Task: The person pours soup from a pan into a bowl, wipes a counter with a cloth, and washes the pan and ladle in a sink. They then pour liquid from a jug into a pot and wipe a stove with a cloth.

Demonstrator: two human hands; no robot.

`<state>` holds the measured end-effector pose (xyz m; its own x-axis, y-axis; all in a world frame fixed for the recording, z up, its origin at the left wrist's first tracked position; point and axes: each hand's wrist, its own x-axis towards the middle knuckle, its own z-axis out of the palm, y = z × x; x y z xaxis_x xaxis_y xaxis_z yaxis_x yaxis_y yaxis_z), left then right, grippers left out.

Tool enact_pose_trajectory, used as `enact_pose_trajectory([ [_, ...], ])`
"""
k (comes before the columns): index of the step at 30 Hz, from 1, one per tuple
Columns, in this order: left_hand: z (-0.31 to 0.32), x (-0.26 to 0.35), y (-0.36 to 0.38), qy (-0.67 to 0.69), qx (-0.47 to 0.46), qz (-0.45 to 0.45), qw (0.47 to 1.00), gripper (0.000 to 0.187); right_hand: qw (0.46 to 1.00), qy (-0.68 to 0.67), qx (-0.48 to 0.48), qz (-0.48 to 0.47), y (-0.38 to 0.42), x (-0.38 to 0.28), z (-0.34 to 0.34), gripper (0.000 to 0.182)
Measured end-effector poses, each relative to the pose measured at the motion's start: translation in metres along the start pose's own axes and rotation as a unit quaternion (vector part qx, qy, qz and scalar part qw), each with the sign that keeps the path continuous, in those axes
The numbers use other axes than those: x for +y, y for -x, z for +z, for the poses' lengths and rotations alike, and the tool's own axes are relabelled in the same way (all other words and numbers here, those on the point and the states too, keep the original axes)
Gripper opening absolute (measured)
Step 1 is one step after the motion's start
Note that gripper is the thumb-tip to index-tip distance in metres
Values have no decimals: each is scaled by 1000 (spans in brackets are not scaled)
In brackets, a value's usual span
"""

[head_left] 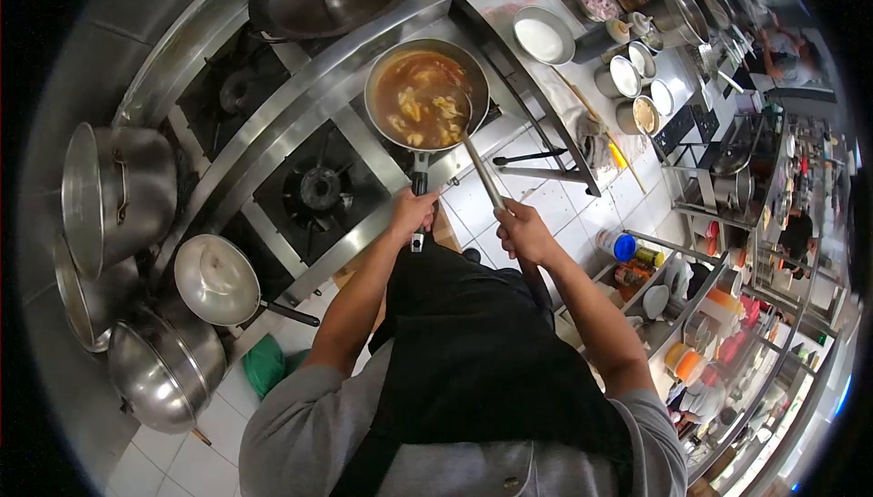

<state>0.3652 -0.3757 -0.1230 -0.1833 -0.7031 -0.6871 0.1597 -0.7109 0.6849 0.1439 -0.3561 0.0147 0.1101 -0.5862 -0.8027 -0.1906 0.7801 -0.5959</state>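
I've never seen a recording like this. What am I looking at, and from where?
There's no machine here: a person works bare-handed, filmed by one head-worn camera looking forward and down. The left hand grips the black handle of a pan over the stove; in the pan is brown sauce with pale pieces. The right hand holds a long metal utensil whose far end dips into the sauce. A bare burner lies left of the pan; a white-filled bowl stands on the counter to the right.
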Motion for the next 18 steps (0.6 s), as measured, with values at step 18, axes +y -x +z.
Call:
enact_pose_trajectory([
  [18, -6, 59, 81, -156, -108, -7, 982, 26, 929, 253, 188, -194, 125, -27, -48, 52],
])
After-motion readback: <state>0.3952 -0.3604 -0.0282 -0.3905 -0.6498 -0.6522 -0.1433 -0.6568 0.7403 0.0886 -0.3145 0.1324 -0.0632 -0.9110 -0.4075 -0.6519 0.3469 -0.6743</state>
